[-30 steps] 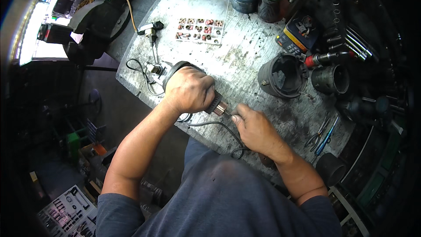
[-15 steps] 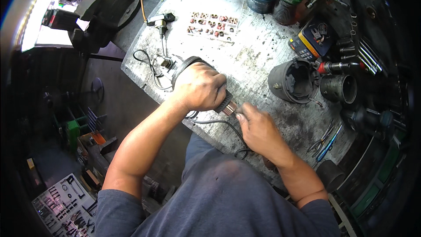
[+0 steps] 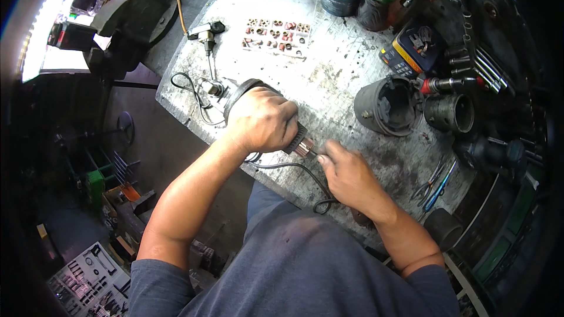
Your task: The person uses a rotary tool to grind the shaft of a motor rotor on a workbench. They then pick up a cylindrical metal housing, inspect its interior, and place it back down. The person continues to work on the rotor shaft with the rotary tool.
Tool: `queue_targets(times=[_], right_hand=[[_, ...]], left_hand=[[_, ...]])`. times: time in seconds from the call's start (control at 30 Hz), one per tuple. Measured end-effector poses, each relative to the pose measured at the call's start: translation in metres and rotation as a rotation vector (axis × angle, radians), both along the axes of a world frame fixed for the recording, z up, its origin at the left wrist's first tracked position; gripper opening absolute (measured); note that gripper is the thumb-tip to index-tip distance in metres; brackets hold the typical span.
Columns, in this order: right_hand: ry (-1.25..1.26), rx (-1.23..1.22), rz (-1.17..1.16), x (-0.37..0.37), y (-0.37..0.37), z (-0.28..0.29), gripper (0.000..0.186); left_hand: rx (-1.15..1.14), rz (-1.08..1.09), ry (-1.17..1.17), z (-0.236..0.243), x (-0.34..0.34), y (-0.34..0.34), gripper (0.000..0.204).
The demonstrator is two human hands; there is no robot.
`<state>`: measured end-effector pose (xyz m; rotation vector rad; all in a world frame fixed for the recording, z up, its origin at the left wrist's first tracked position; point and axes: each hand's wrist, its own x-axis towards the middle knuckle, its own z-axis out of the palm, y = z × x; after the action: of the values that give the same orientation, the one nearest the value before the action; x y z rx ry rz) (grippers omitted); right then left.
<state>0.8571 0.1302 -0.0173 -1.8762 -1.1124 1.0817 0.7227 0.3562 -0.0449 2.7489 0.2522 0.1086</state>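
A motor armature (image 3: 299, 138) with dark ribbed windings and a copper commutator (image 3: 304, 148) lies slantwise above the near edge of the workbench. My left hand (image 3: 262, 118) is wrapped over its body from above and hides most of it. Behind that hand curves a black round rim (image 3: 242, 95), next to a metal fitting (image 3: 212, 87) at the far end. My right hand (image 3: 348, 173) is closed in a pinch just beyond the commutator, where a thin dark rod shows. Whether the fingers grip the shaft or a slim tool cannot be made out.
On the metal bench (image 3: 329, 73) sit a tray of small copper parts (image 3: 275, 36), a hollow motor housing (image 3: 370, 105), a smaller cylinder (image 3: 449, 113), a dark box (image 3: 411, 53) and pliers (image 3: 432, 179). A black cable (image 3: 288, 165) loops beneath the armature. Sockets crowd the right side.
The whole view has shifted slightly. My right fingertips are a little farther from the commutator, and more of the thin rod shows. The left hand keeps its hold.
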Motion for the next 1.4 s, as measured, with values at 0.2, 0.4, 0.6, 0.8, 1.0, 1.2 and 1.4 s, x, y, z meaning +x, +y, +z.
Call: queue_targets(times=[0.2, 0.4, 0.6, 0.8, 1.0, 1.2, 1.4], right_hand=[[0.023, -0.066, 0.000, -0.001, 0.000, -0.003, 0.013], [-0.064, 0.106, 0.042, -0.004, -0.005, -0.008, 0.011], [-0.149, 0.108, 0.048, -0.014, -0.008, -0.010, 0.008], [-0.179, 0.040, 0.045, -0.013, -0.010, -0.005, 0.009], [-0.111, 0.085, 0.049, -0.011, -0.004, -0.003, 0.012], [-0.050, 0.083, 0.009, -0.006, -0.004, 0.000, 0.007], [0.023, -0.089, -0.023, -0.004, -0.002, -0.002, 0.010]], left_hand=[[-0.006, 0.007, -0.016, 0.003, 0.002, -0.001, 0.015], [-0.024, 0.003, -0.017, 0.003, 0.002, 0.000, 0.014], [-0.019, 0.014, -0.021, 0.001, 0.002, -0.001, 0.015], [0.002, 0.001, -0.062, 0.002, 0.002, -0.001, 0.014], [-0.018, -0.003, -0.027, 0.002, 0.002, 0.000, 0.014], [-0.010, -0.006, -0.042, 0.001, 0.001, 0.000, 0.015], [0.004, -0.009, -0.039, 0.002, 0.001, 0.000, 0.014]])
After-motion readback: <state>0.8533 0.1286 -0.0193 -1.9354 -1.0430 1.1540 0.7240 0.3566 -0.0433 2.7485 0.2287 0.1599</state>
